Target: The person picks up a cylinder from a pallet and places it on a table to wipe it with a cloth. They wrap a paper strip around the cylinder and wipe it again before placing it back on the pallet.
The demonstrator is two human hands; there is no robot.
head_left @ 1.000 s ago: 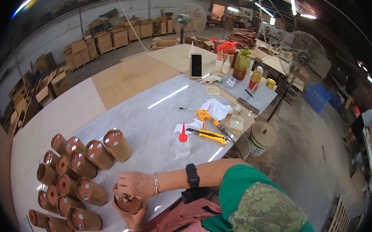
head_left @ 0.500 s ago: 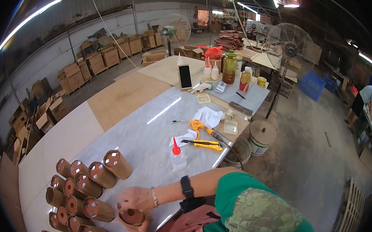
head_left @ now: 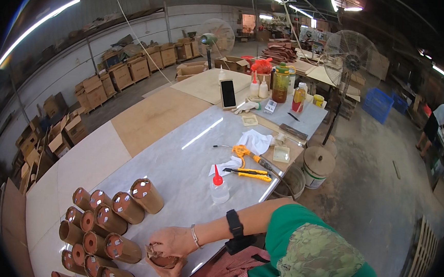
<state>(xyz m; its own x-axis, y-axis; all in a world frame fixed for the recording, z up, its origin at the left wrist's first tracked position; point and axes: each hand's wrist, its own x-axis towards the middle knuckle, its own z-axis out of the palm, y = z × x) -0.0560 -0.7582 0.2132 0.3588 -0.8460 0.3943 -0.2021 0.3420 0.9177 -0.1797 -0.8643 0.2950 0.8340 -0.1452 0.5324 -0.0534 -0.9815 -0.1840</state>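
At the table's near edge my left hand (head_left: 172, 273) is wrapped round the side of a brown cylinder (head_left: 163, 261) with a reddish-brown round end. My right hand (head_left: 173, 240) is closed over the top of the same cylinder, fingers curled down at its rim; whatever its fingertips pinch is hidden. Left of my hands, several similar brown paper-wrapped cylinders (head_left: 147, 195) stand close together. Some have a round hole in the end, others carry small shiny pale patches. Beyond my right forearm stands a clear squeeze bottle (head_left: 220, 193) with a red nozzle.
Past the bottle lie a yellow utility knife (head_left: 250, 174), an orange-handled tool (head_left: 241, 151) with a cord, and white cloths (head_left: 255, 141). A phone (head_left: 228, 93), gloves and drink bottles (head_left: 281, 83) stand farther back. A lidded bucket (head_left: 319, 167) and fan (head_left: 350, 60) flank the table's right side.
My right hand, blurred before, has settled over the cylinder's top and now covers the hole that was showing. The whole view has shifted slightly. My left hand keeps its hold.
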